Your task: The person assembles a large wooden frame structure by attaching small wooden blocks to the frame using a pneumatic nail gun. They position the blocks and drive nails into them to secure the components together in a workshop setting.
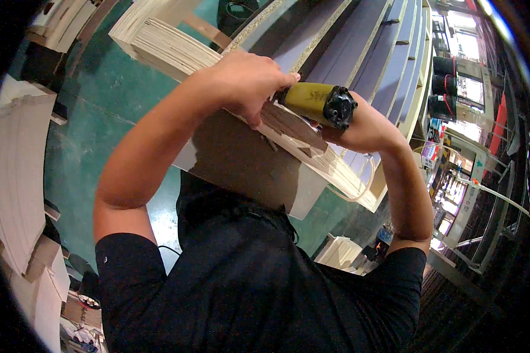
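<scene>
My right hand (365,126) is wrapped around a yellow and black pneumatic nail gun (313,101), its grip mostly hidden by my fingers. The tool's nose end is by my left fingertips, above the edge of a pale layered plywood frame (171,52). My left hand (241,82) clasps that edge, thumb on the near side and fingers over the top. Under my hands, a brown strip of wood (294,126) lies along the edge. A grey-brown board (241,156) slopes down from it toward my body.
Beyond the edge run several grey panels (318,44) with raw chipboard edges. A pale hose (368,185) loops below my right wrist. Stacked pale boards (17,159) stand at the left on the green floor (100,129). Metal racking (483,217) lines the right.
</scene>
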`<control>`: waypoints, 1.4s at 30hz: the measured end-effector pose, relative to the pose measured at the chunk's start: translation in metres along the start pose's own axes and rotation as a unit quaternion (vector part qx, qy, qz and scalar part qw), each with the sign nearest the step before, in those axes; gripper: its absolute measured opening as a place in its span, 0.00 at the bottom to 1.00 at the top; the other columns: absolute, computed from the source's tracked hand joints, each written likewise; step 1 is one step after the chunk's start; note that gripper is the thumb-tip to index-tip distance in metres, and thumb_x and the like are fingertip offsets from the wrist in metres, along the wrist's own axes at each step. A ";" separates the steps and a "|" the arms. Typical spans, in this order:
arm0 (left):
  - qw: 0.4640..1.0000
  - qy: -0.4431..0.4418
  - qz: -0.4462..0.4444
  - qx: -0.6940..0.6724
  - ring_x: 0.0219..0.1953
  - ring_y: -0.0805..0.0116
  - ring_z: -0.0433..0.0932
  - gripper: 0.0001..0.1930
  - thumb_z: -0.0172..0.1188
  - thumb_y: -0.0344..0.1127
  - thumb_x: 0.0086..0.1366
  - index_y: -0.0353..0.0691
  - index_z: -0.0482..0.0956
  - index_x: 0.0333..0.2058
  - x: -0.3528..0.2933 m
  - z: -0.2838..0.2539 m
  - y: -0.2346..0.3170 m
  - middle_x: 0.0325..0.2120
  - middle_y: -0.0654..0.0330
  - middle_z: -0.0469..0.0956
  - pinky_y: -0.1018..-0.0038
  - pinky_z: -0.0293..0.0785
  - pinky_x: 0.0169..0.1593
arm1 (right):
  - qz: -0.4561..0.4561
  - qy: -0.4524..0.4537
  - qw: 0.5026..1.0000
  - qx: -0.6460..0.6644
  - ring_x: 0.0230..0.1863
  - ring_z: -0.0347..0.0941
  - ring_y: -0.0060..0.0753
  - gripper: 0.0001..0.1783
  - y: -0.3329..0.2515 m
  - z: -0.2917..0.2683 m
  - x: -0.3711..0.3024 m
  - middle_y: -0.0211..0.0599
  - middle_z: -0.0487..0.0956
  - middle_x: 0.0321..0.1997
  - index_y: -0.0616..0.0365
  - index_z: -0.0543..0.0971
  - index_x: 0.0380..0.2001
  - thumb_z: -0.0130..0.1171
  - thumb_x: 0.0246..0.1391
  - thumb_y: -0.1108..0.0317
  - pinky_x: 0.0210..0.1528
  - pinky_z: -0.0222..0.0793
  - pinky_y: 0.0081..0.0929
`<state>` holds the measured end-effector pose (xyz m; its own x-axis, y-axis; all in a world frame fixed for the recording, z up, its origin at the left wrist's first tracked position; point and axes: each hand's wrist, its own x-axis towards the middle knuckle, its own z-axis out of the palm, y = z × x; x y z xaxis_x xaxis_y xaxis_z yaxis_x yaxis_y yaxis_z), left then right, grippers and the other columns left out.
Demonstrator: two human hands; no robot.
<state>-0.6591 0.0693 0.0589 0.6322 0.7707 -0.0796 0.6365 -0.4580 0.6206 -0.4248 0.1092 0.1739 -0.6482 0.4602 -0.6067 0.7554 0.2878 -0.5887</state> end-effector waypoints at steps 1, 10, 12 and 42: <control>1.000 -0.007 -0.008 -0.005 0.51 0.45 0.81 0.59 0.84 0.41 0.35 0.48 0.66 0.70 0.000 0.000 0.001 0.46 0.51 0.82 0.55 0.79 0.51 | 0.010 -0.002 1.000 0.006 0.40 0.81 0.27 0.20 -0.005 0.000 0.000 0.38 0.86 0.39 0.65 0.80 0.46 0.67 0.47 0.75 0.47 0.78 0.29; 0.997 -0.022 -0.068 0.001 0.50 0.45 0.82 0.58 0.83 0.35 0.36 0.44 0.65 0.70 0.001 0.000 0.019 0.46 0.49 0.83 0.55 0.80 0.51 | 0.041 -0.025 0.999 0.016 0.37 0.80 0.27 0.21 -0.025 -0.003 0.001 0.39 0.85 0.36 0.64 0.80 0.46 0.68 0.46 0.73 0.44 0.78 0.29; 0.996 -0.022 -0.084 0.007 0.50 0.45 0.82 0.58 0.82 0.35 0.36 0.46 0.65 0.70 0.000 -0.002 0.024 0.46 0.49 0.83 0.55 0.80 0.50 | 0.040 -0.019 0.999 0.009 0.37 0.80 0.27 0.21 -0.024 -0.003 -0.001 0.39 0.85 0.37 0.64 0.80 0.46 0.68 0.46 0.73 0.44 0.78 0.29; 0.996 0.012 -0.089 -0.005 0.51 0.46 0.82 0.59 0.84 0.36 0.33 0.54 0.67 0.70 -0.007 0.000 0.021 0.44 0.53 0.84 0.52 0.79 0.50 | -0.025 -0.008 1.000 -0.012 0.43 0.82 0.29 0.22 -0.002 0.003 -0.002 0.38 0.86 0.41 0.64 0.79 0.50 0.69 0.49 0.76 0.49 0.78 0.29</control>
<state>-0.6500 0.0538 0.0723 0.4992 0.8498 -0.1694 0.7327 -0.3097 0.6060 -0.4252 0.1050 0.1747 -0.6863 0.4306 -0.5862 0.7241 0.3296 -0.6058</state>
